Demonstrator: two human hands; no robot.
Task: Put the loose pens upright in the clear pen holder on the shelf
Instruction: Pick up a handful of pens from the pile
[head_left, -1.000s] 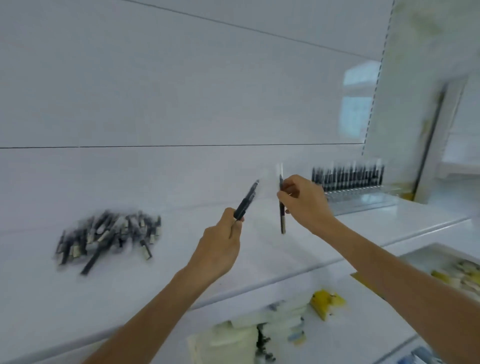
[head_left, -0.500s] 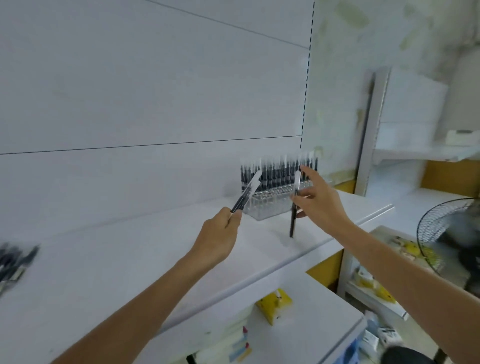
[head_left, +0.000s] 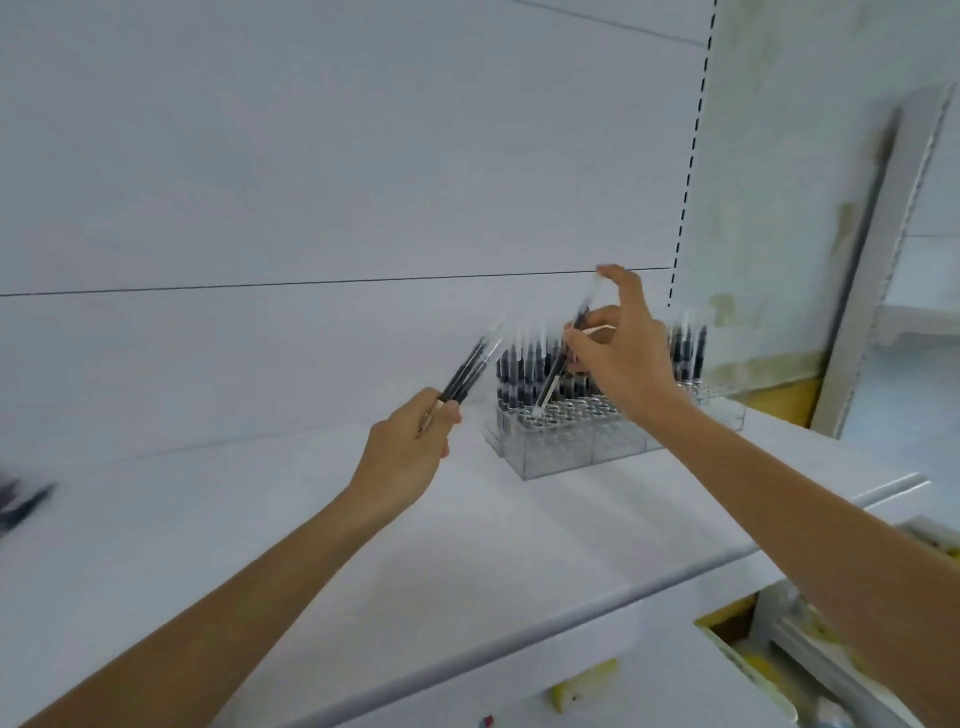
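My right hand (head_left: 618, 364) pinches one pen (head_left: 555, 371), which I judge light, stiff and slick, near its upper end, tip at a front hole of the clear pen holder (head_left: 561, 449) on the shelf (head_left: 311, 519), while my left hand (head_left: 410, 452) closes its grip on spare pens (head_left: 467, 369).

Dark loose pens (head_left: 23, 501) at the left edge are blurred and cut off; the right hand (head_left: 621, 358) covers perhaps several standing pens (head_left: 522, 364).
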